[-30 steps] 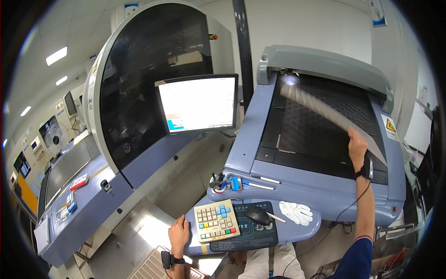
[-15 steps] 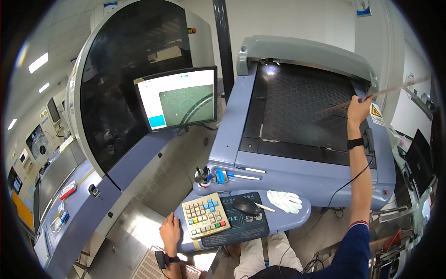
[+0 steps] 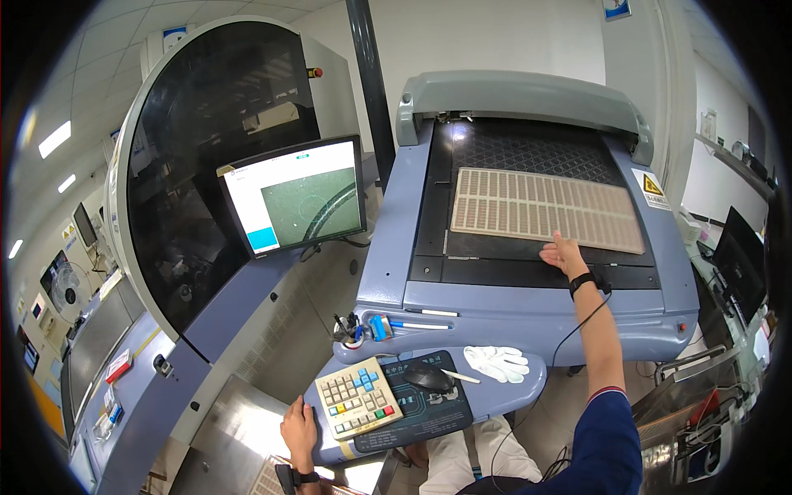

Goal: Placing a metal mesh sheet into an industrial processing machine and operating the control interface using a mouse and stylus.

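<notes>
A thin beige panel (image 3: 544,209), patterned with rows of small rectangles like a circuit board panel, lies nearly level over the black machine bed (image 3: 516,271). Whether it rests fully on the bed I cannot tell. My right hand (image 3: 566,254) is at its near edge, thumb against the panel and fingers bent below the edge. My left hand (image 3: 299,429) holds nothing and rests beside the left edge of the blue shelf, fingers loosely extended. Close to it sits a beige keypad (image 3: 357,398) with coloured keys.
A black mouse (image 3: 429,376) sits on a dark mat, with white gloves (image 3: 497,364) to its right. Pens and a blue item (image 3: 380,327) lie in the ledge tray. A monitor (image 3: 297,198) stands left of the bed; a grey gantry (image 3: 524,92) spans its far end. A cable trails from my right wrist.
The panel has come down from a steep, edge-on tilt at the right to nearly flat over the bed. My right hand has moved left and nearer; my left hand stays by the shelf.
</notes>
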`<state>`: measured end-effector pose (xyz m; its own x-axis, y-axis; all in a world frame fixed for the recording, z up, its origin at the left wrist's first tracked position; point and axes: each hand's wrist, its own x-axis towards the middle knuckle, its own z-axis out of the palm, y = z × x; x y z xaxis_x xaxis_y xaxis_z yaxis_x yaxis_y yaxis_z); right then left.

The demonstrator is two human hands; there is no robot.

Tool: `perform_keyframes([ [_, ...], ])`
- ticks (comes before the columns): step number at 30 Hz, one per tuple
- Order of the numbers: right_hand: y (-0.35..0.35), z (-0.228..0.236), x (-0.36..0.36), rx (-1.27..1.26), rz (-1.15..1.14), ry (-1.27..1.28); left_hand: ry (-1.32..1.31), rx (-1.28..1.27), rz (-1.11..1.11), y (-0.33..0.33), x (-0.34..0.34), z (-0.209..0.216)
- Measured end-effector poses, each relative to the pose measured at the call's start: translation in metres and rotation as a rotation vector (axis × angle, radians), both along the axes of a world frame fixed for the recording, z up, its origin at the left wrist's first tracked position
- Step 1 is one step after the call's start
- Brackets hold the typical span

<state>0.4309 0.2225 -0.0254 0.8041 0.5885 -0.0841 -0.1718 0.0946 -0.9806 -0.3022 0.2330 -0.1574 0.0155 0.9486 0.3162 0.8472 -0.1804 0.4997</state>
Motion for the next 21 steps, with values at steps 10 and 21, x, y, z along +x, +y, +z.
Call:
perform_keyframes([
  [10, -0.031, -0.032, -0.08, -0.531, -0.131, -1.53, 0.004, 0.028, -0.015, 0.0, 0.003, 0.002],
  [21, -0.037, -0.027, -0.1, -0.635, -0.026, -1.539, 0.035, -0.033, 0.023, -0.002, -0.001, 0.002],
])
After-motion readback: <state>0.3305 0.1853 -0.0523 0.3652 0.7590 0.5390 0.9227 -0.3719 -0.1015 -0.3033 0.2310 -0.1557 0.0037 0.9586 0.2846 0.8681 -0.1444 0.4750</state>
